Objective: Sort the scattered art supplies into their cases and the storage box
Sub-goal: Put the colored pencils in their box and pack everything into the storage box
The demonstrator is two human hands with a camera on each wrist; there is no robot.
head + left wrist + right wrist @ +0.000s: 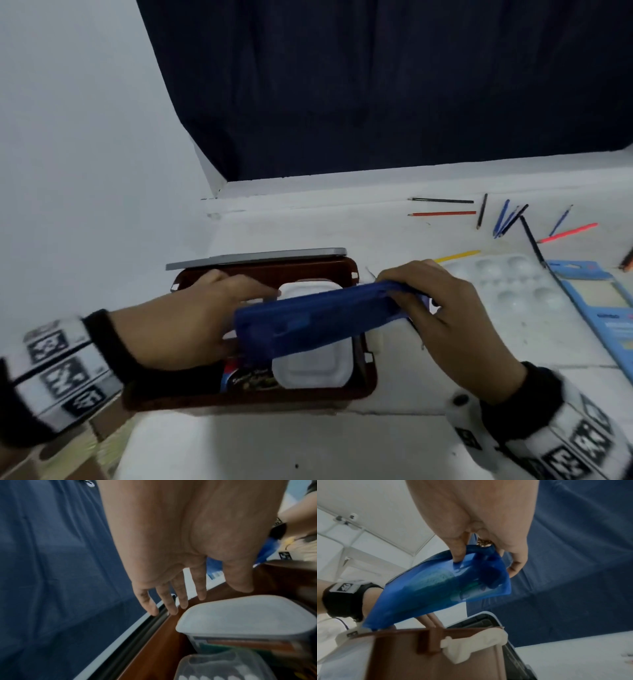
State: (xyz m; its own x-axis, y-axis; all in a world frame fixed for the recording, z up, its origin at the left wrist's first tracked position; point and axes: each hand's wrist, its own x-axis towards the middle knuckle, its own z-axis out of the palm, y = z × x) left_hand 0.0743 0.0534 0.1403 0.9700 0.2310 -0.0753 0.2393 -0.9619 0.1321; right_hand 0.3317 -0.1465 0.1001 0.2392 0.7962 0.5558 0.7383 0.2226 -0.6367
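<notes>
A: What is the biggest thing on the white table (308, 445)?

B: The brown storage box (368, 380), open, with its grey lid (257, 257) lying just behind it. Inside sit two white-lidded plastic containers (313, 368), one behind the other, and a dark printed packet (251, 380) at the near left corner.

A: And the blue thing above it?

B: A translucent blue pencil case (318, 320), held tilted over the open box, its left end lower. The right hand (445, 318) grips its right end, fingers curled over the top edge and thumb on the other side. The right wrist view shows the fingertips (458, 555) pinching the case near its zip pull.

A: The left hand?

B: The left hand (185, 318) reaches over the box with fingers (181, 599) straight and slightly spread. The case hides whether it touches it.

A: What lies to the right?

B: A white paint palette (507, 284), a light blue card pack (603, 308) beside it, and scattered coloured pencils (442, 213) near the far edge, well apart from the box.
</notes>
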